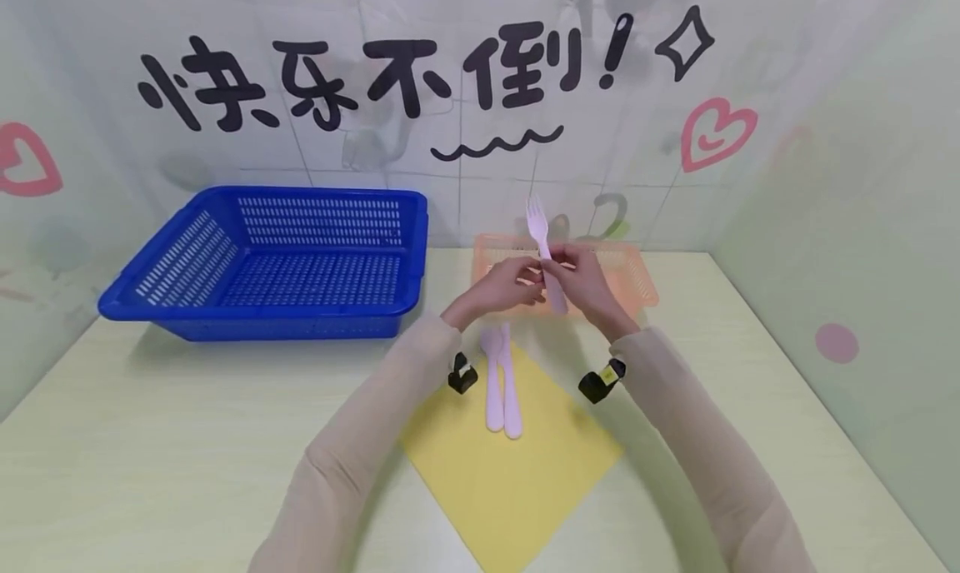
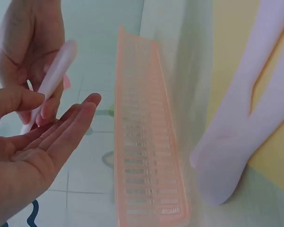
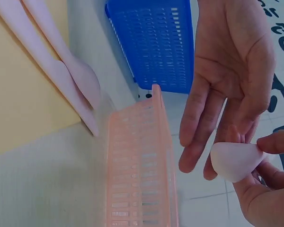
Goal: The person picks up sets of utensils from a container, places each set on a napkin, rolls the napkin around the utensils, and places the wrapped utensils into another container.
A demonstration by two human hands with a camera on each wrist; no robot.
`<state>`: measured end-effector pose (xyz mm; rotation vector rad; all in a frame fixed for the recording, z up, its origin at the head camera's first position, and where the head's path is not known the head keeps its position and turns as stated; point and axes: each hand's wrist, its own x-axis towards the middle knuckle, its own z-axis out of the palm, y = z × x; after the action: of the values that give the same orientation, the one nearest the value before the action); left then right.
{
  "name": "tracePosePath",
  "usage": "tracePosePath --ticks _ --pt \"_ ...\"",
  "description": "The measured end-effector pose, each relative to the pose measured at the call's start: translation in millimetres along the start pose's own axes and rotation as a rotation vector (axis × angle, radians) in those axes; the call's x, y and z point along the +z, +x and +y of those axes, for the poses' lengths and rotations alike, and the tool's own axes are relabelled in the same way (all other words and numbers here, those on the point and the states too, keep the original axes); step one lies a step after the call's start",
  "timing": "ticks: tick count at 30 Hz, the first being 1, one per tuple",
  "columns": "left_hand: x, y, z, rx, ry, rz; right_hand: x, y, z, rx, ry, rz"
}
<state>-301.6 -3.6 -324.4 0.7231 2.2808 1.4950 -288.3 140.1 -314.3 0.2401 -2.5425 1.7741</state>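
You hold the pink fork (image 1: 546, 256) upright above the tabletop (image 1: 187, 440), tines up, just in front of the pink basket (image 1: 637, 277). Your right hand (image 1: 588, 286) pinches the handle between thumb and fingers, while your left hand (image 1: 502, 283) is beside it with straight, relaxed fingers, palm turned toward the handle; the left wrist view shows that palm open and holding nothing. You seem to be midway through carrying the fork over to join the set: the pink spoon (image 1: 492, 381) and pink knife (image 1: 512, 386) already lie side by side, touching, on the yellow napkin (image 1: 517, 465) below your wrists. The next move likely calls for lowering the fork flat beside them, parallel, without nudging either.

The two pieces sit near the napkin's upper corner, so bare yellow lies on either side of them and more toward you. The pink basket's rim is just behind that corner; watch it as you come down. The blue basket (image 1: 277, 261) stands well apart on the left, and the walls close in behind and on the right.
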Motion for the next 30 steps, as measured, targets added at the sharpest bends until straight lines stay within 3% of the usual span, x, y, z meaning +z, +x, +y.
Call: tracePosePath --ticks 4,8,13,18,24,30 --pt "9.2 -14.5 -1.4 -0.050 -0.162 -0.004 7 -14 3 0.025 -0.022 0.001" --pt "17.9 -25.3 -2.1 -0.125 -0.202 0.012 13 -27 7 0.028 -0.043 0.009" --pt "26.0 -38.6 -5.4 -0.173 -0.266 -0.001 23 -44 11 0.007 -0.068 0.035" --pt "34.6 -52.8 -10.3 -0.211 -0.259 -0.028 32 -59 19 0.008 -0.138 0.037" --pt "43.7 -62.5 -11.8 -0.300 -0.184 0.007 40 -69 24 -0.016 -0.258 0.036" --pt "48.3 -64.7 -14.9 -0.302 -0.211 0.051 45 -74 22 -0.045 -0.300 0.001"
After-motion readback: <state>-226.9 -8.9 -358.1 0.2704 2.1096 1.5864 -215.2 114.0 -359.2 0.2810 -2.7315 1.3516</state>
